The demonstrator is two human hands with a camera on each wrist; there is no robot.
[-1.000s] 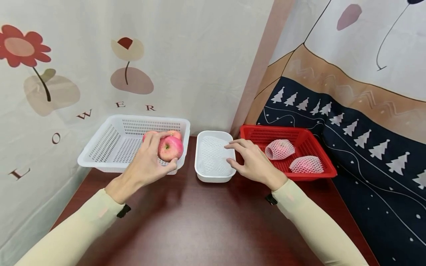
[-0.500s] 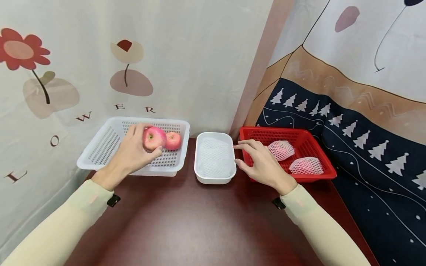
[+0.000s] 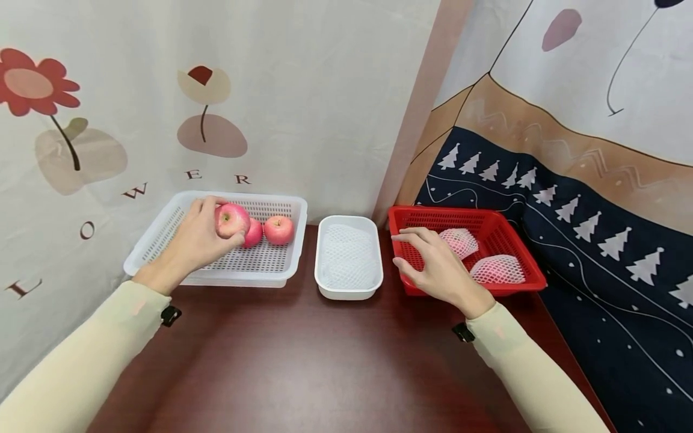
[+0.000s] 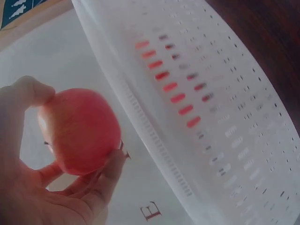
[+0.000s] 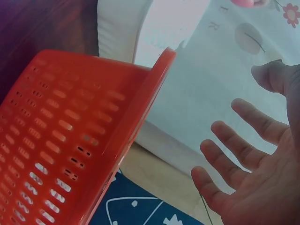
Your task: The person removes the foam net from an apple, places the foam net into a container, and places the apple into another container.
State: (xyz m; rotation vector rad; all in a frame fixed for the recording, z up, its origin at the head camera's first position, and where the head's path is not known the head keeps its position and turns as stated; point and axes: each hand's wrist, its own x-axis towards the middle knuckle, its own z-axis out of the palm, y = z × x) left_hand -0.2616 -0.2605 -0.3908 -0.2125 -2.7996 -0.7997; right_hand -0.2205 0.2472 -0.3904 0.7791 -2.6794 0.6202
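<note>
My left hand [image 3: 197, 240] grips a pink-red apple [image 3: 233, 220] over the white perforated basket [image 3: 230, 278]. In the left wrist view, thumb and fingers curl round that apple [image 4: 82, 131], above the basket's rim. Two more apples, one beside the held one [image 3: 253, 234] and another further right [image 3: 279, 230], lie in the basket. My right hand [image 3: 441, 270] hovers at the left side of the red basket [image 3: 533, 267], holding nothing. Its spread, gently bent fingers [image 5: 251, 126] show in the right wrist view, apart from the red rim.
Between the baskets stands a small white tray [image 3: 349, 294] with white foam netting [image 3: 349, 255] inside. Two pink fruits in foam nets, one behind [image 3: 461, 242] and one in front [image 3: 498, 269], lie in the red basket. Printed curtains [image 3: 325, 120] hang behind the brown table [image 3: 303, 361].
My left hand has moved left across the white basket with the apple, uncovering the other two apples. The right hand has shifted right, from above the tray to the red basket.
</note>
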